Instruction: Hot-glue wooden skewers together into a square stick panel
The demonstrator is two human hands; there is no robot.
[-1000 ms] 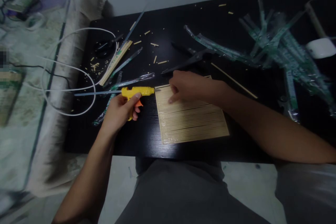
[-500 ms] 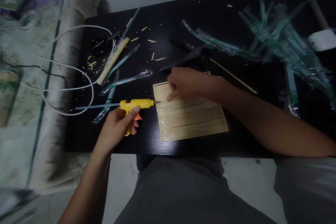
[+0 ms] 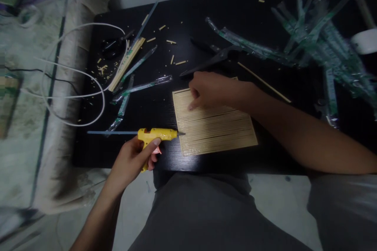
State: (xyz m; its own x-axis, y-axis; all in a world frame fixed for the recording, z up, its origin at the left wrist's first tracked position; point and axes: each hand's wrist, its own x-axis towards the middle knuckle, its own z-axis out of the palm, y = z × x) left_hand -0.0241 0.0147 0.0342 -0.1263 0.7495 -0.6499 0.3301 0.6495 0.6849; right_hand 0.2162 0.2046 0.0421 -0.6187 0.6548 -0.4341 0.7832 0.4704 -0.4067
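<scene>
My left hand is closed round the grip of a yellow glue gun. A glue stick pokes out of the gun's back to the left, and its nozzle points right at the left edge of a mat of wooden sticks lying flat on the black table. My right hand rests on the mat's far left corner with the fingers bent down and a fingertip pressing the sticks. It holds nothing.
Black scissors lie just beyond the mat. A loose stick lies to their right. Green-printed plastic wrappers are heaped at the far right. A bundle of sticks, stick offcuts and a white cable lie at the left.
My left hand has drawn the glue gun towards me along the mat's left edge, from its far corner down near its front corner. My right hand has stayed on the mat.
</scene>
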